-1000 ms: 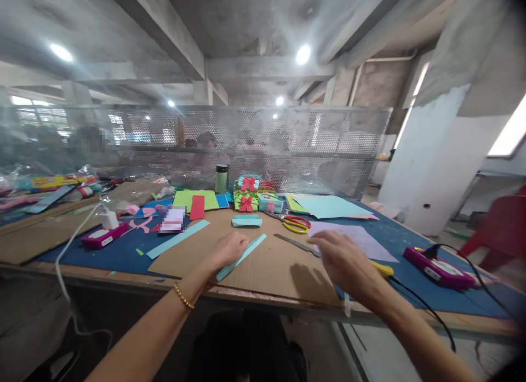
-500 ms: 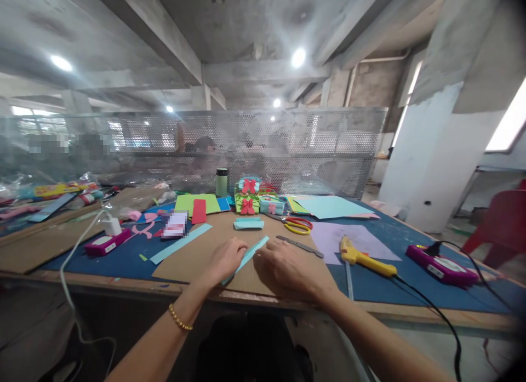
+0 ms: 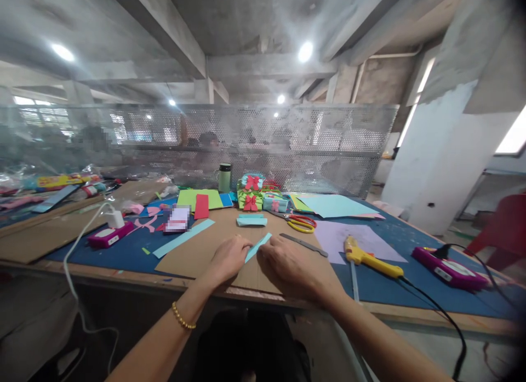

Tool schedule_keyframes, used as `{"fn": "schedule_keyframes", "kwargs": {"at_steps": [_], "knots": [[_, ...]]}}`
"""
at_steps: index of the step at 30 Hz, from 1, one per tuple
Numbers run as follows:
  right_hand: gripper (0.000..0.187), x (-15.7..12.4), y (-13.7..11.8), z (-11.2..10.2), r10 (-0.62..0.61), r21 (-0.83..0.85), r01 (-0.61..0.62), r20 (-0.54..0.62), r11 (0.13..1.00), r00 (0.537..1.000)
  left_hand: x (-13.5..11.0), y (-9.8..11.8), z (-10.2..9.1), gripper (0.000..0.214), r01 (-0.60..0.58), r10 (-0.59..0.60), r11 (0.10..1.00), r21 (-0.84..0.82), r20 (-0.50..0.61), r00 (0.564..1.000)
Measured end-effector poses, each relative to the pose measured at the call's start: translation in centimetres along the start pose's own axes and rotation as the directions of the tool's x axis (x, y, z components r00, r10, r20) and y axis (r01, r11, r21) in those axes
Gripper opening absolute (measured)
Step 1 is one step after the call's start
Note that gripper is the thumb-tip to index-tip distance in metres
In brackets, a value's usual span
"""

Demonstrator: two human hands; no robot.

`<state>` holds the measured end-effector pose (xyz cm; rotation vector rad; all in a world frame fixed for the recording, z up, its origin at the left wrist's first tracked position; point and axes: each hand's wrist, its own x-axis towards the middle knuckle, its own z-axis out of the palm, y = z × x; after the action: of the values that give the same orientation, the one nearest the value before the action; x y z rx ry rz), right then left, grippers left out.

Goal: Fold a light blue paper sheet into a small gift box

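A narrow light-blue paper strip (image 3: 258,247) lies slantwise over the brown cardboard (image 3: 193,261), between my two hands. My left hand (image 3: 230,257) is closed on the strip's left edge with fingers bent. From the other side my right hand (image 3: 283,261) pinches the strip near its right edge, fingers curled. Just beyond the hands sits a folded light-blue paper piece (image 3: 251,220). A grey metal ruler-like blade (image 3: 304,244) lies right of my right hand. Another long light-blue strip (image 3: 184,238) rests to the left.
Red-and-yellow scissors (image 3: 302,223), a yellow glue gun (image 3: 372,258) and a purple power strip (image 3: 447,268) are at right. Small paper boxes with red bows (image 3: 250,200) and a green bottle (image 3: 224,177) stand behind. A phone (image 3: 177,218) and another purple power strip (image 3: 110,235) lie left.
My fingers have shifted along the strip, and its near end, visible before below my left hand, is now hidden. The whole view has moved slightly.
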<state>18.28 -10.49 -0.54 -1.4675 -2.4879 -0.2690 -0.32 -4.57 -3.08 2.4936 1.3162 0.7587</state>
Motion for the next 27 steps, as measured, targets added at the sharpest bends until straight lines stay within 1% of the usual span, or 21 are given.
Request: {"fn": "schedule_keyframes", "kwargs": {"at_steps": [3,5,10,13,17,19,21,23,24,26,27], "knots": [[0.029,0.0,0.2,0.5,-0.033,-0.047,0.029,-0.076,0.998,0.997,-0.2,0.0,0.0,0.035,0.002,-0.002,1.0,0.004,-0.016,1.0],[0.03,0.1,0.5,0.9,-0.037,-0.062,0.031,-0.096,0.998,0.995,-0.3,0.0,0.0,0.034,-0.015,0.015,1.0,0.013,-0.018,1.0],[0.028,0.1,0.8,1.3,-0.058,-0.057,0.053,-0.09,0.997,0.994,-0.9,0.3,0.0,0.036,-0.083,0.084,0.996,0.045,-0.021,0.996],[0.027,0.2,0.7,1.3,-0.057,-0.057,0.052,-0.095,0.997,0.994,-1.3,0.4,0.1,0.037,-0.112,0.115,0.987,0.117,-0.022,0.993],[0.022,0.0,0.9,0.9,-0.084,-0.026,0.082,-0.082,0.996,0.993,-1.4,0.5,0.5,0.037,-0.126,0.133,0.972,0.199,-0.024,0.991],[0.022,0.1,1.6,0.7,-0.053,0.014,0.054,-0.052,0.998,0.997,-1.4,0.5,0.6,0.037,-0.126,0.135,0.97,0.207,-0.028,0.99],[0.024,0.4,2.7,0.6,0.005,0.041,-0.004,-0.041,0.999,0.999,-1.4,0.5,0.8,0.036,-0.124,0.132,0.971,0.206,-0.027,0.991],[0.026,0.9,3.6,0.6,0.057,0.012,-0.056,-0.082,0.998,0.995,-1.4,0.6,0.8,0.036,-0.114,0.121,0.973,0.2,-0.026,0.992],[0.027,1.2,4.0,0.7,0.063,-0.019,-0.065,-0.112,0.998,0.992,-1.4,0.6,0.8,0.035,-0.109,0.116,0.974,0.199,-0.023,0.993],[0.033,1.9,4.1,1.0,0.019,-0.096,-0.034,-0.149,0.995,0.989,-1.4,0.7,0.8,0.035,-0.107,0.112,0.973,0.203,-0.016,0.994],[0.035,2.2,4.0,1.1,-0.015,-0.134,-0.004,-0.142,0.991,0.99,-1.4,0.7,0.7,0.035,-0.11,0.115,0.972,0.208,-0.013,0.993]]}}
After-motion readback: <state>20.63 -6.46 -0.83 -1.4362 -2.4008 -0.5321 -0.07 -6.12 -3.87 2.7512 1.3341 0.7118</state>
